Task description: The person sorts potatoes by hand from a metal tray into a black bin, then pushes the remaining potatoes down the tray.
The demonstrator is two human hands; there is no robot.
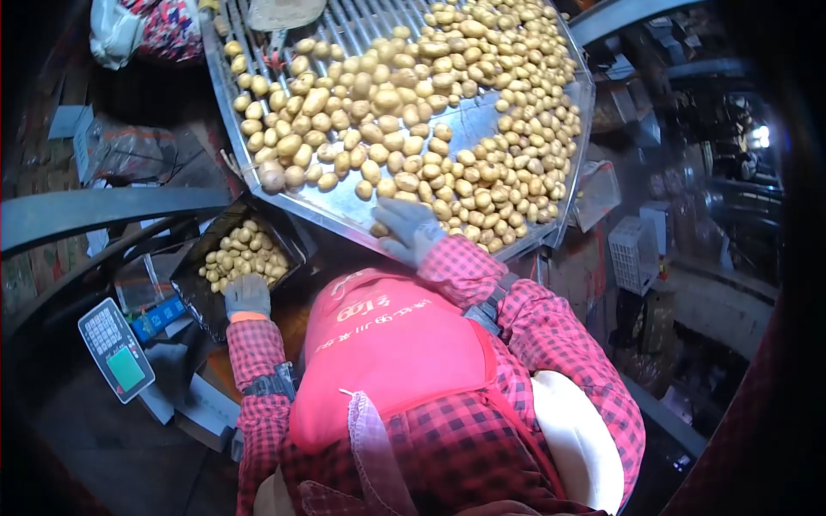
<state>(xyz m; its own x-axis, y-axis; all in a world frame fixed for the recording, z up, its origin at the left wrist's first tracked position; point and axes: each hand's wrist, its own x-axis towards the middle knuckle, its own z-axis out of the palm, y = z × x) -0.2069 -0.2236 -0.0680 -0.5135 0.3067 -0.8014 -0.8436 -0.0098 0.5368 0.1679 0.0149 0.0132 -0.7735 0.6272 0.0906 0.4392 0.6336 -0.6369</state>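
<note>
Small yellow potatoes (508, 146) cover much of a metal sorting table (327, 199) in front of me. My right hand (409, 230), in a grey glove, reaches over the table's near edge with its fingers stretched out to the left. A potato (379, 229) shows right under those fingers. Lower left, a dark box (191, 284) holds a heap of potatoes (245, 249). My left hand (248, 297), also gloved in grey, lies over the near side of this heap, fingers extended forward and their tips among the potatoes.
A scale display with keypad (116, 351) stands left of the box. Metal bars (344, 21) form the table's far side, where a flat scoop-like piece (286, 12) lies. A white plastic crate (635, 255) sits to the right. Curved rails (112, 215) pass on the left.
</note>
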